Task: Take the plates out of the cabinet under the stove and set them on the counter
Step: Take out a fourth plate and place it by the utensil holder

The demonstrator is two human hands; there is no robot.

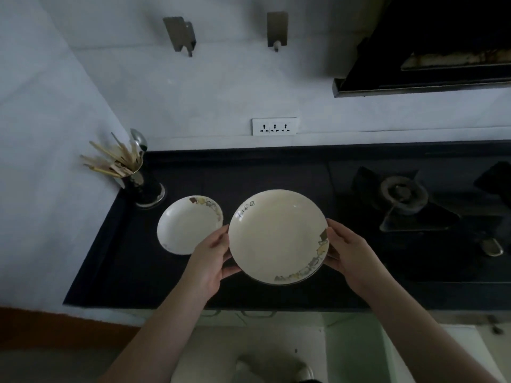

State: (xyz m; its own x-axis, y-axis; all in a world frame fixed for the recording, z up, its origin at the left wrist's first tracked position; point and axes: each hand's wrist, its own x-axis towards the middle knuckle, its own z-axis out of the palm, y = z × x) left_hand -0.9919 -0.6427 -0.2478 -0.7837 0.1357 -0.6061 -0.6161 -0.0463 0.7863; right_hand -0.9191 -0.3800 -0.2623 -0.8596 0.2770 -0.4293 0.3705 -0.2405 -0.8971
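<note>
A large cream plate (278,236) with a patterned rim and the word "Life" on it is held over the dark counter (132,272). My left hand (211,261) grips its left edge and my right hand (349,254) grips its right edge. The edge of a second plate seems to show under its lower right rim. A smaller white plate (188,225) with the same pattern lies flat on the counter just to the left, close to my left hand's fingers.
A metal holder (138,178) with chopsticks and a spoon stands at the counter's back left corner. A gas stove burner (402,193) sits to the right, a range hood (431,51) above it. A wall socket (274,126) is behind. Pale cabinet fronts (351,344) lie below the counter edge.
</note>
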